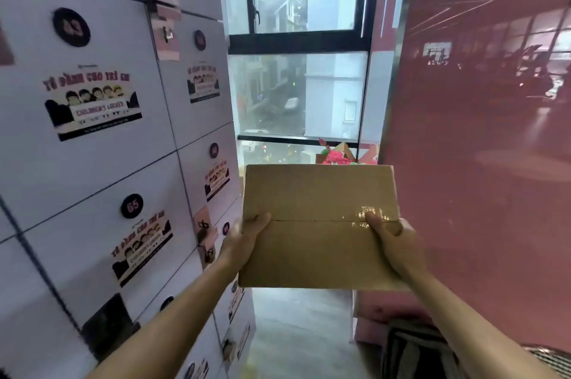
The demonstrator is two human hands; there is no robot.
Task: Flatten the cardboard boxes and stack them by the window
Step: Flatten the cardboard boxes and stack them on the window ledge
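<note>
I hold a brown cardboard box point(318, 193) up in front of me, its broad face toward the camera with a seam and shiny clear tape across the middle. My left hand point(244, 236) grips its left edge, thumb on the front face. My right hand point(394, 242) grips the right edge, thumb pressed near the tape. The fingers of both hands are hidden behind the box. The tall window point(299, 85) stands straight ahead beyond the box.
White numbered lockers point(92, 162) with stickers line the left side. A glossy pink wall point(479, 162) runs along the right. Red flowers point(335, 157) sit at the window's foot. A narrow strip of grey floor point(296, 332) leads to the window. A striped bag point(414, 351) lies at lower right.
</note>
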